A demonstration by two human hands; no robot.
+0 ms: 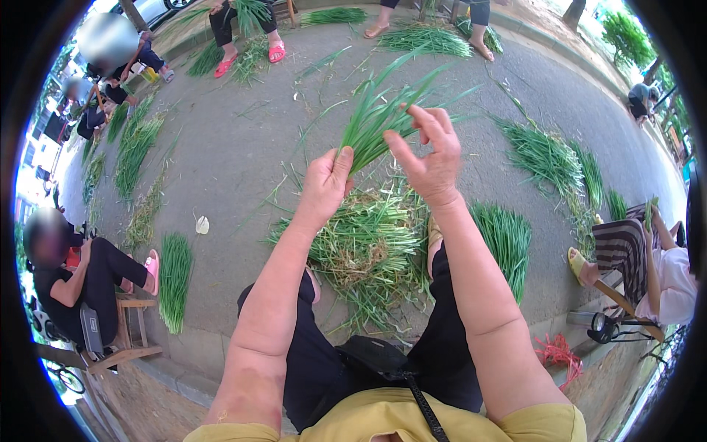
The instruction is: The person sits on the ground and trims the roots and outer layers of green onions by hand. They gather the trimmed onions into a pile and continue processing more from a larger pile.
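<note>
A bunch of long, flat green chives is held up in front of me. My left hand is closed round its lower end, thumb on top, and the leaves fan out up and to the right. Beside those leaves, my right hand has its thumb and fingers apart and curved, with nothing visible between them. Below both hands, a loose heap of chives mixed with pale and brown scraps lies on the ground between my feet. A neater pile of chives lies just right of my right leg.
Around me several people sit before piles of chives, such as a bundle at left and a larger pile at right. Red plastic string lies near my right elbow. A black bag rests on my lap.
</note>
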